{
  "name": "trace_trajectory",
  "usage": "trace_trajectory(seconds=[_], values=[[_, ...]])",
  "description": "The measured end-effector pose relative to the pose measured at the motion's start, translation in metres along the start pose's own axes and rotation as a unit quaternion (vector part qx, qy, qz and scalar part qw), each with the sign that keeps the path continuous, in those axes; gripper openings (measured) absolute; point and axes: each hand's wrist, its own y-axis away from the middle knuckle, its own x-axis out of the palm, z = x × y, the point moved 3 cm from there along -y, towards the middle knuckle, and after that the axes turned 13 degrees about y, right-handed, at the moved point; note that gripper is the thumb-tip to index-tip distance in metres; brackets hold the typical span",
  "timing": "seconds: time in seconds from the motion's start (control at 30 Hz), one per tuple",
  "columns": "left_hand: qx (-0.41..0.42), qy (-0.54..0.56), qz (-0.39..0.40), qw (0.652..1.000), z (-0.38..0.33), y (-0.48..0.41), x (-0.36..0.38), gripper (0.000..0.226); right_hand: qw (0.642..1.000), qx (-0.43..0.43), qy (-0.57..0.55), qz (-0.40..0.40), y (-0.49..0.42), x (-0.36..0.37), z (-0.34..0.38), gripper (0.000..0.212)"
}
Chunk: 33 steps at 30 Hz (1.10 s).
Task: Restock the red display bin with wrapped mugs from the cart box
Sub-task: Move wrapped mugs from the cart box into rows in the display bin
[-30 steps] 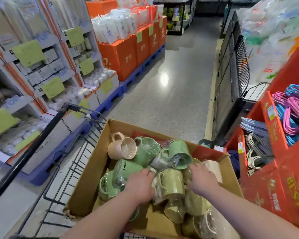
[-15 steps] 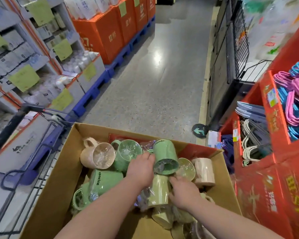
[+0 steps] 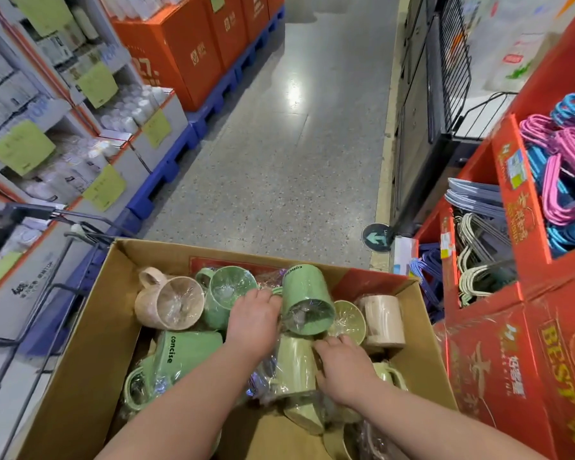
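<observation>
**Picking mugs out of the box**

I am at the pick-up step: both hands are down in the box (image 3: 90, 360) on the cart (image 3: 80, 234), among the wrapped mugs, and nothing is lifted clear yet.

My left hand (image 3: 254, 322) lies against the left side of a green mug (image 3: 307, 300) that is tipped with its wrapped mouth toward me. Its fingers (image 3: 269, 298) curl down beside the mug, tips hidden, so I cannot tell whether they have closed on it.

My right hand (image 3: 344, 366) is nearer, its fingers (image 3: 327, 343) curled over a pale mug (image 3: 292, 363) that lies just below the green one.

The red bin (image 3: 498, 376) stands just right of the box. I cannot see inside it from here. Farther along, red cartons hold hangers (image 3: 478, 280).

Next I judge I need a firm hold on each mug, since the film looks slippery. Then I lift straight up, clear of the neighbouring mugs and the box wall, and swing right to the bin.
</observation>
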Motion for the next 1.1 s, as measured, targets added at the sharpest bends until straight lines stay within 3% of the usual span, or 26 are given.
trace_trajectory(seconds=[0.27, 0.5, 0.63, 0.83, 1.1], values=[[0.005, 0.134, -0.09, 0.987, 0.002, 0.02, -0.026, 0.033, 1.0, 0.025, 0.001, -0.007, 0.004, -0.006, 0.002, 0.047], [-0.083, 0.317, -0.178, 0.928, 0.028, 0.059, -0.051, 0.027, 0.998, 0.034, -0.018, -0.052, 0.011, -0.019, 0.029, 0.042], [-0.116, 0.32, -0.185, 0.922, 0.057, 0.091, -0.055, 0.016, 0.997, 0.034, -0.021, -0.061, 0.005, -0.021, 0.054, 0.053], [-0.098, 0.322, -0.176, 0.925, 0.072, 0.123, -0.05, 0.023, 0.993, 0.092, -0.055, -0.047, -0.013, -0.009, 0.086, 0.107], [-0.096, 0.286, -0.152, 0.941, 0.081, 0.139, -0.038, 0.023, 0.982, 0.165, -0.077, -0.047, -0.008, -0.003, 0.075, 0.082]])
